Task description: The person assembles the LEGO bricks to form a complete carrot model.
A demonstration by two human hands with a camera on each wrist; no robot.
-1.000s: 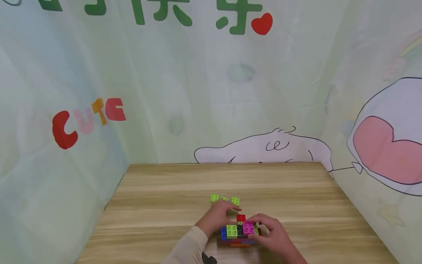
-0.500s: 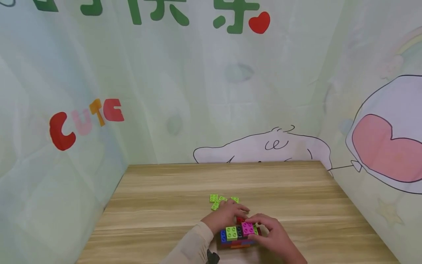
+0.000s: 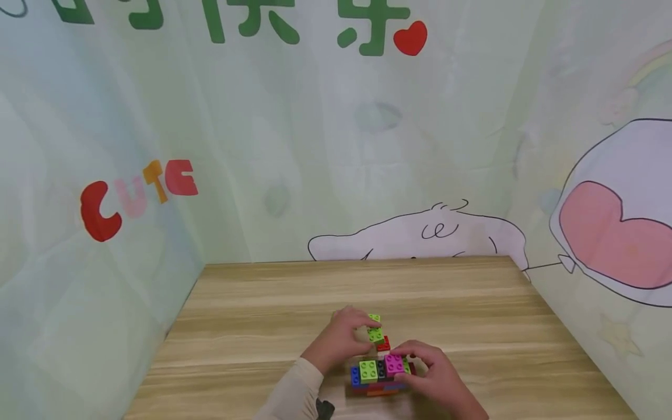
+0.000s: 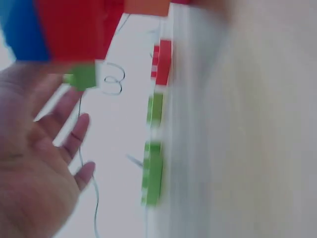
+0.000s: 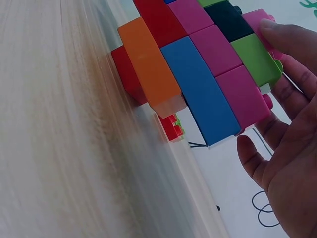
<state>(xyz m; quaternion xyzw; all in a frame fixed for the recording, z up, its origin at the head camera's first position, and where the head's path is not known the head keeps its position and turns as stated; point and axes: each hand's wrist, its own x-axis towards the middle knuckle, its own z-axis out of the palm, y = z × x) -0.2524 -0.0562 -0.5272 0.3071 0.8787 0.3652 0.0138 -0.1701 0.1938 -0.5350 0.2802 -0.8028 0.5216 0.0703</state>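
Observation:
A block of joined toy building bricks (image 3: 375, 386), in blue, red, orange, pink, black and lime, stands near the front of the table. My right hand (image 3: 438, 378) grips it at the pink brick (image 3: 394, 364) on top; in the right wrist view the thumb lies against that pink brick. Just behind the block, my left hand (image 3: 341, 337) pinches a lime-green brick (image 3: 375, 335) between thumb and fingers. The left wrist view shows that green brick (image 4: 82, 77) at the fingers, partly hidden by the block.
A loose red brick (image 3: 384, 344) lies on the wooden table (image 3: 252, 326) behind the block. Past it sits a lime-green brick (image 3: 374, 318), and more green bricks (image 4: 152, 173) show in the left wrist view. Printed cloth (image 3: 273, 134) walls surround the table.
My left hand reached right over the red brick, then drew back left and now pinches a green brick there. The hand now covers the green bricks at left. My right hand keeps its hold.

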